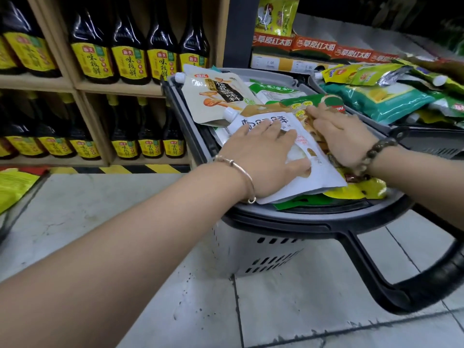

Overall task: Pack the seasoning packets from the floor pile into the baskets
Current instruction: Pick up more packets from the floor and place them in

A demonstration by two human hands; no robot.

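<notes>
Left of the left hand (261,156), bare grey floor tiles (100,209) leave room. Heaped foil packets (213,96) crowd the grey plastic basket (301,217) under both hands; its black loop handle (414,292) juts below the right hand (344,139).

- Inside of the near basket (251,254), hidden under heaped packets (213,96).
- The right basket (424,143), cut by the right edge.
- A yellow packet (15,187) at left, cut by the edge.
- Far price tags (270,62), unreadably blurred.

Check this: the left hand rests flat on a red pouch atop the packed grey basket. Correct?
No. In the head view the pouch under the left hand is white, not red; it does lie atop the packed grey basket.
</notes>
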